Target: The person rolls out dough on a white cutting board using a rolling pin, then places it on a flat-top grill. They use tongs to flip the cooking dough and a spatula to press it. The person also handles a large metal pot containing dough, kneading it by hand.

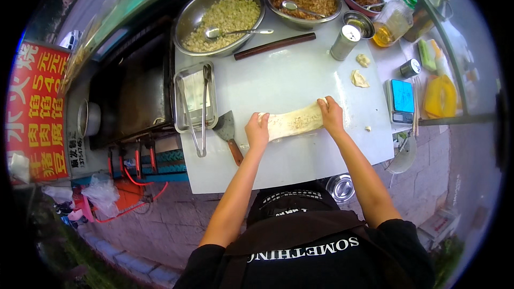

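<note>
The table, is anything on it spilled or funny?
I see no clear spill. The scraps on the right look a bit odd: they lie loose, away from the dough in the left hand and right hand.

Dough strip (294,122) showed an uneven, speckled surface. Worktop (332,163) was smooth with a glossy sheen. Mixing bowl (188,20), rectangular tray (193,66) and tongs (205,108) were shiny metal. Spatula (227,130) had a metal blade and a handle that looked wooden. Rolling pin (274,46) appeared to be dark wood. Oil jug (395,20) was clear plastic; carrier bag (103,195), crinkled plastic film; T-shirt (214,267), matt cloth.
</note>
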A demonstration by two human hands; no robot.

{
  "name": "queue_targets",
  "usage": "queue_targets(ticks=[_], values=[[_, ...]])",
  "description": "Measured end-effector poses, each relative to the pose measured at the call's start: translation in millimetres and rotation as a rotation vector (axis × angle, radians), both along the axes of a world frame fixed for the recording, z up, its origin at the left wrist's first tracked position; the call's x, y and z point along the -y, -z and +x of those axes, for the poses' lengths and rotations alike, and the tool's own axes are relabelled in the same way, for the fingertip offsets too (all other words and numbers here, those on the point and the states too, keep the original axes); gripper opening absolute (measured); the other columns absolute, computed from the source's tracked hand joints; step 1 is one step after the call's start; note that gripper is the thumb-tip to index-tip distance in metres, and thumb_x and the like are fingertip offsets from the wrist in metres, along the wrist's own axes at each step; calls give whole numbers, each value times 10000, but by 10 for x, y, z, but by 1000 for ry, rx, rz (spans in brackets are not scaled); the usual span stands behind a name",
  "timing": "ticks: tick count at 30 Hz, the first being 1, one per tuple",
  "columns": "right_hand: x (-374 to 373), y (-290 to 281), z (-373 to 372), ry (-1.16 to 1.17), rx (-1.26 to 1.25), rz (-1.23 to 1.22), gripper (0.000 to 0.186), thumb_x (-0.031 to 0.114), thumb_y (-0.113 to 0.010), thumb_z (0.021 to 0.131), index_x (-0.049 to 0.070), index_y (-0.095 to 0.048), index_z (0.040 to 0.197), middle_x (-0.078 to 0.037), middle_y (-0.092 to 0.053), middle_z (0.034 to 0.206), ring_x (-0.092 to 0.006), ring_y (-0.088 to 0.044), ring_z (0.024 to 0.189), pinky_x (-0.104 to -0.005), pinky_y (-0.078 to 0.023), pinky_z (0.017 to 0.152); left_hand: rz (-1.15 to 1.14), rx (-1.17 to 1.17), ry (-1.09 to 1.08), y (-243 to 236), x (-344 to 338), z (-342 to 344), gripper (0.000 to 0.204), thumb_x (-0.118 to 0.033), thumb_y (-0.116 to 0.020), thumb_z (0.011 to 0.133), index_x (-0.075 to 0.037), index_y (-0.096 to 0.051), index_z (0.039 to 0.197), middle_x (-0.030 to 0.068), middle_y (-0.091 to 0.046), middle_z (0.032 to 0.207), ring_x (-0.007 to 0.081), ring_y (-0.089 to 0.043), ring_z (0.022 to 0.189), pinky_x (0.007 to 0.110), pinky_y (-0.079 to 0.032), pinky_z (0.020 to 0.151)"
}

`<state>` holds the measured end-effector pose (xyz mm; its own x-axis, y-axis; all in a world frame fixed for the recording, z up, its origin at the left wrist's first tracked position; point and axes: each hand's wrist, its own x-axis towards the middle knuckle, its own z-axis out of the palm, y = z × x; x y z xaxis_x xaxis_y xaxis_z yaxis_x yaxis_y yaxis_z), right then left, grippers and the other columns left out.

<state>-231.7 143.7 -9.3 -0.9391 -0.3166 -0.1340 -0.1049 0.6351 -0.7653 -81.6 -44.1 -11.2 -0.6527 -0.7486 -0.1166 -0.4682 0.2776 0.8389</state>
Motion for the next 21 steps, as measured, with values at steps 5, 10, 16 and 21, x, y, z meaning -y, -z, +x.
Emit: queue_targets(ticks=[5, 10, 16, 21], values=[[11, 7, 51, -115, 14, 298, 432, 367, -594, 915, 1, -505, 1128, -224, -587, 994, -395, -580, 847, -445, -471, 721, -2, 129, -25, 216, -21, 29, 357, -334, -629, 895, 5, -572, 993, 184, -647, 854, 352, -617, 775, 419, -475, 703], [-83, -134, 305, -364, -418, 504, 759, 405, -613, 884, 19, -275, 1443, -204, -265, 1503, -397, -340, 1338, -452, -353, 1060, -211, 484, 148, -435, -159, 79, 607, -427, -611, 886, -6, -462, 1297, 181, -514, 1320, 343, -511, 1186, 435, -441, 938], [-56, -78, 240, -367, -290, 441, 742, 399, -576, 906, 32, -260, 1468, -197, -221, 1532, -361, -196, 1422, -500, -186, 1144, -610, 378, 530, -5, -351, 390, 750, -491, -519, 903, -69, -282, 1475, 145, -202, 1553, 317, -136, 1448, 538, -76, 1161], [825, 154, 268, -774, -352, 407, 727, 498, -482, 926, 39, -301, 1460, -183, -193, 1547, -354, -149, 1438, -524, -133, 1155, -659, 200, 915, 236, -489, 433, 708, -524, -490, 896, -100, -349, 1445, 120, -270, 1524, 320, -173, 1435, 557, -77, 1155]])
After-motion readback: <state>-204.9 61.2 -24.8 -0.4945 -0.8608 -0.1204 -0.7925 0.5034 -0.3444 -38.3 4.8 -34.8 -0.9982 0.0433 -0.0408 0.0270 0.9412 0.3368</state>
